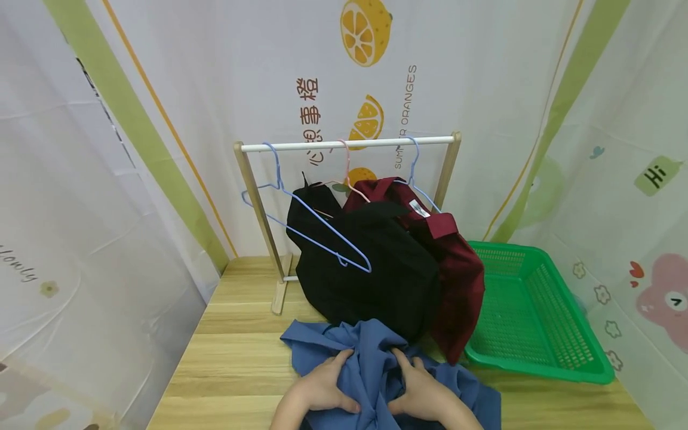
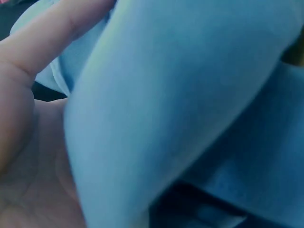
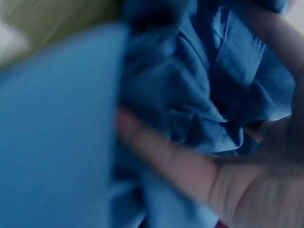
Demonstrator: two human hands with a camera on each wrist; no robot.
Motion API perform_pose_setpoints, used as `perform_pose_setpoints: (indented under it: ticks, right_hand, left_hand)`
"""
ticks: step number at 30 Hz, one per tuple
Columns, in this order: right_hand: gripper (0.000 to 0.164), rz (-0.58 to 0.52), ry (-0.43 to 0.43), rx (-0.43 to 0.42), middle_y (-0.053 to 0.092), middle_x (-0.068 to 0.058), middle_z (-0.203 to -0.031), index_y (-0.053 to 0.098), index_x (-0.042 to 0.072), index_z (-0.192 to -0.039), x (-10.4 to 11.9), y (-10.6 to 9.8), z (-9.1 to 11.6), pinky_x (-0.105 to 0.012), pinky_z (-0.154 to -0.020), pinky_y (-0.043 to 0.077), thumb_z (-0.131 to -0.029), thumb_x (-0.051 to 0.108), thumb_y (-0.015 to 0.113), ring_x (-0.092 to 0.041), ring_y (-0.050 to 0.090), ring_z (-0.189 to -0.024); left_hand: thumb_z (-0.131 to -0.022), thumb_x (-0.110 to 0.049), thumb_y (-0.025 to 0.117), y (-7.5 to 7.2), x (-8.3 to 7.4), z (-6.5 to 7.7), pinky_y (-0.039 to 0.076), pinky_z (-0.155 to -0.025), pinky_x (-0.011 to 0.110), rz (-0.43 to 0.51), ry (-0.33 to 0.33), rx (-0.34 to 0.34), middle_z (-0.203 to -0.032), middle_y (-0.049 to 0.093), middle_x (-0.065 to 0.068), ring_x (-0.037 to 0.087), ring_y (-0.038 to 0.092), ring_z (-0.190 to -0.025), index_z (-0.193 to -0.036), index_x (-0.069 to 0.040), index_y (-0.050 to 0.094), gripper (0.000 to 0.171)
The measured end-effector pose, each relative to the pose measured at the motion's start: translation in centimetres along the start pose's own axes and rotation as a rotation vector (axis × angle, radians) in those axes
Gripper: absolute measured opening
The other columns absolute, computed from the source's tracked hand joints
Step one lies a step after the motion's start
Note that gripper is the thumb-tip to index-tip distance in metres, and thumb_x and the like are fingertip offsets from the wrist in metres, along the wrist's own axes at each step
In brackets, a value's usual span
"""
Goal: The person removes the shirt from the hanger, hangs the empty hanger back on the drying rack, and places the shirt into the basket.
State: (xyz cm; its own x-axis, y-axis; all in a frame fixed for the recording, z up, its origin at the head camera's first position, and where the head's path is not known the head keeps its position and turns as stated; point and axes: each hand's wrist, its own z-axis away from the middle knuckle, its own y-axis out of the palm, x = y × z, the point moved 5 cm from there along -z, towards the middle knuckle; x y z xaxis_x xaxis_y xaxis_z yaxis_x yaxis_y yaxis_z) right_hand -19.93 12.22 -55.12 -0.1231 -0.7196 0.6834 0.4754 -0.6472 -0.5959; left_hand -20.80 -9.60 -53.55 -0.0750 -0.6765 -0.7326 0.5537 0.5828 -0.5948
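A crumpled blue garment (image 1: pixel 366 346) lies bunched on the table in front of me; its folds hide what kind it is. From its left side my left hand (image 1: pixel 325 385) grips the cloth, with thumb and index finger spread around a raised fold. On the opposite side my right hand (image 1: pixel 421 391) holds another part, its other fingers partly hidden in the folds. Close up in the left wrist view, a smooth blue fold (image 2: pixel 156 104) covers much of the palm. Stitched seams and wrinkled cloth (image 3: pixel 190 90) show between thumb and fingers in the right wrist view.
Behind the garment stands a rack with a white rail (image 1: pixel 301 146) and wooden legs. A bare blue hanger (image 1: pixel 317 218), a black garment (image 1: pixel 371 269) and a dark red garment (image 1: pixel 462 269) hang there. To the right sits a green plastic basket (image 1: pixel 516 310) on the wooden table (image 1: pixel 231 352).
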Motion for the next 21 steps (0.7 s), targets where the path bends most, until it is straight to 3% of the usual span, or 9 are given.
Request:
perform_pose_setpoints:
  ticks: [3,6,11,13,16,19,21]
  right_hand:
    - [0.11,-0.1,-0.039,0.027,0.034,-0.039,-0.159,0.03,0.011,-0.166,0.0,0.5,-0.6,-0.071,-0.103,0.046,-0.074,0.022,0.088,-0.053,0.051,-0.133]
    - [0.114,-0.161,-0.061,0.044,0.033,-0.04,-0.16,0.027,0.009,-0.167,-0.1,0.9,-0.9,-0.068,-0.103,0.045,-0.07,0.017,0.086,-0.052,0.049,-0.133]
    - [0.119,-0.129,-0.052,0.043,0.038,-0.038,-0.16,0.019,0.0,-0.167,0.2,1.1,-0.6,-0.071,-0.109,0.042,-0.074,0.022,0.089,-0.053,0.047,-0.141]
    - [0.119,-0.078,-0.029,0.023,0.046,-0.035,-0.158,0.018,-0.004,-0.166,0.5,1.1,-0.3,-0.074,-0.112,0.04,-0.075,0.026,0.09,-0.053,0.049,-0.142]
    - [0.113,0.071,0.025,-0.02,0.058,-0.028,-0.151,0.028,-0.004,-0.164,0.9,1.2,0.2,-0.083,-0.112,0.03,-0.077,0.033,0.092,-0.051,0.056,-0.137]
    - [0.103,0.27,0.08,-0.045,0.062,-0.02,-0.149,0.044,0.007,-0.161,1.1,1.3,0.6,-0.093,-0.106,0.019,-0.078,0.048,0.09,-0.051,0.057,-0.137]
    - [0.099,0.355,0.114,-0.063,0.059,-0.019,-0.152,0.051,0.016,-0.158,1.1,1.0,1.0,-0.097,-0.101,0.018,-0.077,0.058,0.088,-0.053,0.052,-0.14]
  left_hand:
    - [-0.077,-0.025,0.093,0.5,-0.5,-0.1,0.039,-0.115,0.071,0.058,0.018,0.022,-0.163,0.045,0.024,0.05,0.045,-0.148,-0.163,-0.007,0.035,0.105]
    - [-0.078,-0.021,0.092,0.8,-0.6,-0.3,0.039,-0.116,0.071,0.085,0.01,0.025,-0.163,0.045,0.024,0.05,0.046,-0.147,-0.163,-0.005,0.033,0.105]
    - [-0.078,-0.022,0.091,0.8,-0.6,-0.3,0.04,-0.114,0.072,0.057,-0.018,0.022,-0.161,0.047,0.025,0.05,0.047,-0.146,-0.163,-0.006,0.034,0.103]
    - [-0.078,-0.023,0.091,0.8,-0.6,-0.4,0.04,-0.114,0.072,0.047,-0.023,0.021,-0.161,0.047,0.024,0.05,0.047,-0.145,-0.162,-0.007,0.035,0.103]
    - [-0.078,-0.022,0.092,0.8,-0.5,-0.4,0.04,-0.113,0.072,0.035,-0.026,0.013,-0.161,0.048,0.023,0.051,0.047,-0.144,-0.162,-0.009,0.036,0.102]
    - [-0.077,-0.021,0.092,0.8,-0.4,-0.4,0.04,-0.113,0.073,0.028,-0.035,0.0,-0.161,0.047,0.023,0.052,0.046,-0.145,-0.162,-0.01,0.037,0.101]
    - [-0.077,-0.022,0.093,0.7,-0.4,-0.3,0.04,-0.112,0.075,0.008,-0.041,-0.017,-0.161,0.048,0.024,0.055,0.045,-0.145,-0.162,-0.011,0.038,0.102]
